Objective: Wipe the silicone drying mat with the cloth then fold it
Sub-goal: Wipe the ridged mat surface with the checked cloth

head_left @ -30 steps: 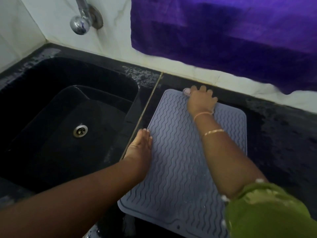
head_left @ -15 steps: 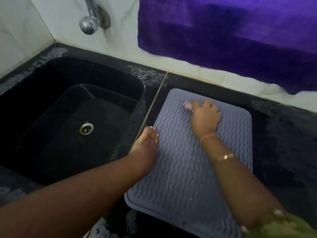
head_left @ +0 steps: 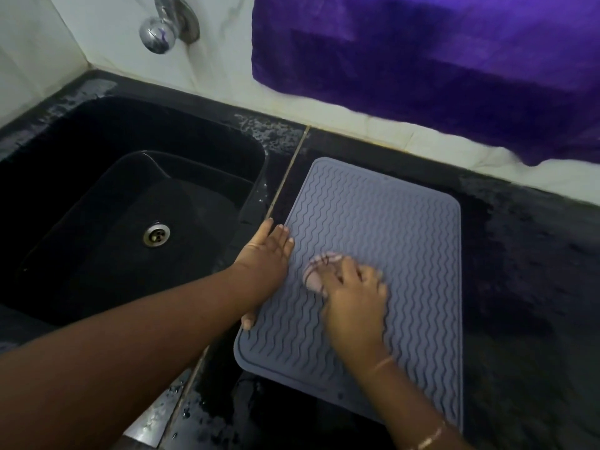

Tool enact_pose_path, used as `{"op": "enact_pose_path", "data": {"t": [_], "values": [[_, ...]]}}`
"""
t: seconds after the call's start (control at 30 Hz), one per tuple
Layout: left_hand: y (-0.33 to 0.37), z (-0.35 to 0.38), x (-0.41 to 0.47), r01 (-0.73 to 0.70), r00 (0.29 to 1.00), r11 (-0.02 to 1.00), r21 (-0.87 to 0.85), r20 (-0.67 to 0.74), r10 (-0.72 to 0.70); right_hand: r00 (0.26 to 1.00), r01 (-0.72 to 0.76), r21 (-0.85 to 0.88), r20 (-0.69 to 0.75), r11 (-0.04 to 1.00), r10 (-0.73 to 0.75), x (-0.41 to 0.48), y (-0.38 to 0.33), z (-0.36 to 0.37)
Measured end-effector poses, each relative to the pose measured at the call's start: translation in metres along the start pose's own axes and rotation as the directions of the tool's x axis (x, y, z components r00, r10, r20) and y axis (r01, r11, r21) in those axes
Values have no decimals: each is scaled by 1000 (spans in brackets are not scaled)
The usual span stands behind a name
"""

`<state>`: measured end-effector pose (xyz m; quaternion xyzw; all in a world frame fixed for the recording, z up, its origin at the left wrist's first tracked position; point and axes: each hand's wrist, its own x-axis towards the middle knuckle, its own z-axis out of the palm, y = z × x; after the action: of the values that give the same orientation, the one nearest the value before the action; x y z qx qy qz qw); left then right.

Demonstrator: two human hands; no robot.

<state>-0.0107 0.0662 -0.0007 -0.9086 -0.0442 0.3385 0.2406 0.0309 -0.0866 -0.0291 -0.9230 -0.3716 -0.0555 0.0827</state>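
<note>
Black counter (head_left: 519, 271): I see left hand (head_left: 264, 258) spread flat on grey mat (head_left: 406, 254) at its left edge, right hand (head_left: 352, 297) closed over pink cloth (head_left: 316, 272) mid-frame.

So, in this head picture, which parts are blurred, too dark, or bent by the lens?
Head view: the right hand and the cloth under it are smeared by motion; the left hand on the mat is sharper. The sink is almost black inside, with glare on the tap. The wide lens bows the counter edge.
</note>
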Motion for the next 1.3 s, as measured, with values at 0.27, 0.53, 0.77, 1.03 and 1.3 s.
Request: {"op": "enact_pose_path", "data": {"t": [0.27, 0.53, 0.77, 1.03, 1.3], "values": [[-9, 6, -3, -26, 999, 999, -31, 18, 27, 998, -30, -83, 47, 996, 34, 118, 28, 2], [-19, 11, -4, -52, 999, 996, -75, -13, 51, 997, -26, -18, 76, 999, 28, 60, -6, 2], [-12, 6, -4, -50, 999, 999, -9, 0, 50, 993, 104, 64, 58, 993, -108, -90, -49, -18], [-16, 8, -6, -70, 997, 998, -10, -13, 70, 997, -63, -127, 30, 990, 67, 53, -12, -4], [-12, 3, -6, -57, 998, 997, 45, 18, 56, 998, -49, -45, 29, 998, 50, -16, -52, -9]]}}
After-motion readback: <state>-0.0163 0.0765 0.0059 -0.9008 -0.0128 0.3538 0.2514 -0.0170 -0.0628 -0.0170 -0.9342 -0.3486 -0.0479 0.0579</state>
